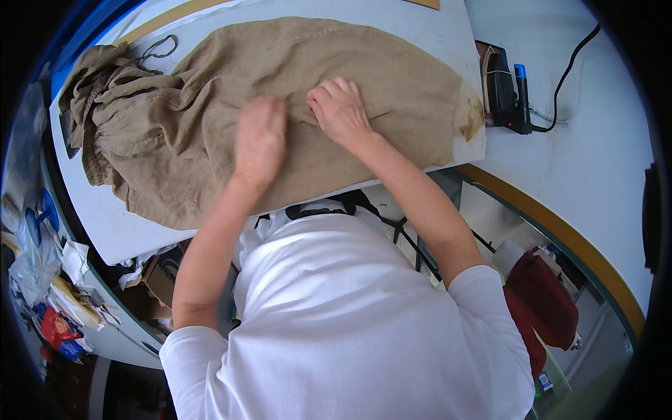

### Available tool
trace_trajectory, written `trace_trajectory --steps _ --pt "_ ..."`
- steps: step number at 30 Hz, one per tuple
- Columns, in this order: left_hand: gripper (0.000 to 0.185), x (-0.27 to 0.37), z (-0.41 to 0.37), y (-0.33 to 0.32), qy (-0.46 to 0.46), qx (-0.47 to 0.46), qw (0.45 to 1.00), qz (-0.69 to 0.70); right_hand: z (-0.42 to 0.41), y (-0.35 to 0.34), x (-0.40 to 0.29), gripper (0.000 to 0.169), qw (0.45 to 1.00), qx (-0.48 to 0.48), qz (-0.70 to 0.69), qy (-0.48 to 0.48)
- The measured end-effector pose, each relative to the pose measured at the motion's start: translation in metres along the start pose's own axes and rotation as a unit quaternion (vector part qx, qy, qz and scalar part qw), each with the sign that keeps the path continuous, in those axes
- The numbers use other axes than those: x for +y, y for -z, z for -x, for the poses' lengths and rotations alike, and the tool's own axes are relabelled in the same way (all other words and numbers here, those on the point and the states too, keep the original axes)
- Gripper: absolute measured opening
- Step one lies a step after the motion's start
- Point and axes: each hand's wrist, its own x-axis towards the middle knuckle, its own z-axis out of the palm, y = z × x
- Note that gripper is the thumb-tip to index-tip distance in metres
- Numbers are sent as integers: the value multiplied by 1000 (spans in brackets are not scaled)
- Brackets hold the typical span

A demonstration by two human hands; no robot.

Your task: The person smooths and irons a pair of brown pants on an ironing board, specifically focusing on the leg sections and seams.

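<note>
A pair of brown linen-like trousers (415, 79) lies spread across a white padded ironing surface (131, 236). The gathered elastic waistband and dark drawstring are bunched at the left; the right part lies flatter. Near the middle of the cloth, my right hand (340, 111) has its fingers bent together and pinches the fabric along a crease. My left hand (261, 139) is over the cloth just left of it, blurred, with its fingers curled. Whether it grips any fabric is unclear. Short wrinkles run out from between and beside both hands.
Past the board's right end, a black electric iron (501, 92) rests on a stand, its cord (560, 89) rising to the right. The board has a brown scorch mark (472, 122). A dark red cloth (543, 299) is at lower right; a cardboard box (160, 281) sits beneath the board.
</note>
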Motion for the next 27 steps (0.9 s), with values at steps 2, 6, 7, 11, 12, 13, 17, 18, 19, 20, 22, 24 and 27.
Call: trace_trajectory --steps 2,6,7,11,12,13,17,18,19,20,22,24,27 --pt "53 18 8 -18 -30 -21 999 35 -1 2 1 6 1000 -20 -8 -7" --pt "57 29 8 -29 4 -47 998 50 -17 14 16 11 985 -41 -56 -157" --pt "58 29 10 -28 4 -56 997 46 -20 16 23 12 992 -32 -42 -115" --pt "59 28 8 -31 6 -61 997 44 -31 17 47 12 998 -57 22 5" --pt "60 27 8 -29 6 -64 997 42 -32 12 46 12 996 -78 29 21" --pt "60 25 10 -28 7 -67 997 40 -31 12 47 10 997 -65 30 26" --pt "60 26 10 -30 13 -65 997 47 -29 13 49 7 998 -39 20 39" --pt "61 26 9 -30 19 -63 997 48 -30 14 50 6 998 -39 21 39" --pt "61 26 9 -30 26 -61 997 49 -33 14 50 7 998 -39 30 35" --pt "62 27 8 -31 31 -60 996 51 -36 14 51 8 998 -39 39 32" --pt "63 29 4 -29 38 -64 996 50 -42 12 50 9 998 -40 51 25" --pt "63 31 0 -32 57 -57 996 48 -48 14 51 9 996 -45 68 21" --pt "61 33 -9 -35 67 -44 996 42 -58 13 53 9 996 -40 72 22"
